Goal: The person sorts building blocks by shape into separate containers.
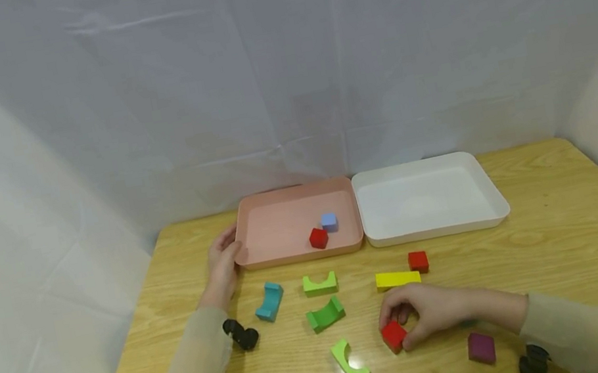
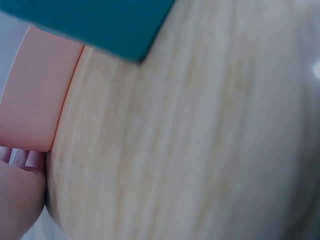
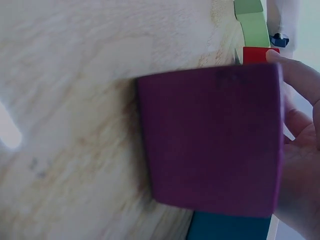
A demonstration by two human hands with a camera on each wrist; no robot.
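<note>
The wooden bench (image 1: 554,235) carries everything here, and its two largest loads stand side by side at the back: a white tray (image 1: 489,196) on the right, with nothing visible inside, and a pink tray (image 1: 281,219) on the left, which already holds a red cube (image 1: 318,238) and a pale blue cube (image 1: 329,222) next to each other.

In front of the trays the loose blocks are scattered: a yellow bar (image 1: 397,278) with a second red cube (image 1: 418,261) touching its far right end, three green arch blocks (image 1: 319,284), (image 1: 325,314), (image 1: 351,364), a teal arch block (image 1: 269,302) and a purple block (image 1: 480,348) close to the right wrist.

The left hand (image 1: 223,266) rests against the near left corner of the pink tray, fingers lightly bent on its rim, steadying it rather than lifting. The left wrist view shows the same contact, fingertips just under the tray's edge.

The right hand (image 1: 431,310) lies low on the bench with thumb and fingers closed round a third red cube (image 1: 394,335), which sits on the wood near the front. Judging by this, the step in hand is the pickup of that cube, with the pinch made but the cube not yet clearly off the surface.

The next move seems to call for a clean lift and a carry back over the green arches to the pink tray, high enough to clear its rim and to land beside the cubes already there.
</note>
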